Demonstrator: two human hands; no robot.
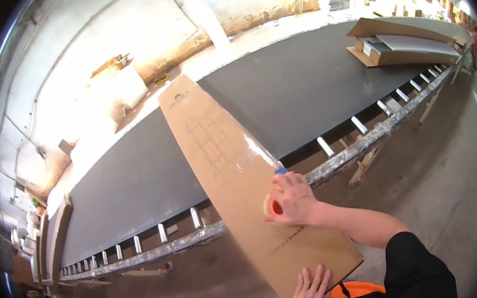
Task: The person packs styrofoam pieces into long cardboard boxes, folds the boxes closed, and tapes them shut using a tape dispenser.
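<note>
Here, the long cardboard box (235, 172) runs lengthwise away across the conveyor table (302, 90). Right hand (293, 198) grips a tape dispenser (273, 206); left hand (311, 289), fingers spread, presses its near end.

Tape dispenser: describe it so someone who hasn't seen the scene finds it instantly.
Start at the long dark grey conveyor table with metal rollers along its near edge. A long flat cardboard box lies across that edge toward the person. On it, under the right hand, sits the tape dispenser: the only orange thing on the brown cardboard, with a blue tip.
</note>
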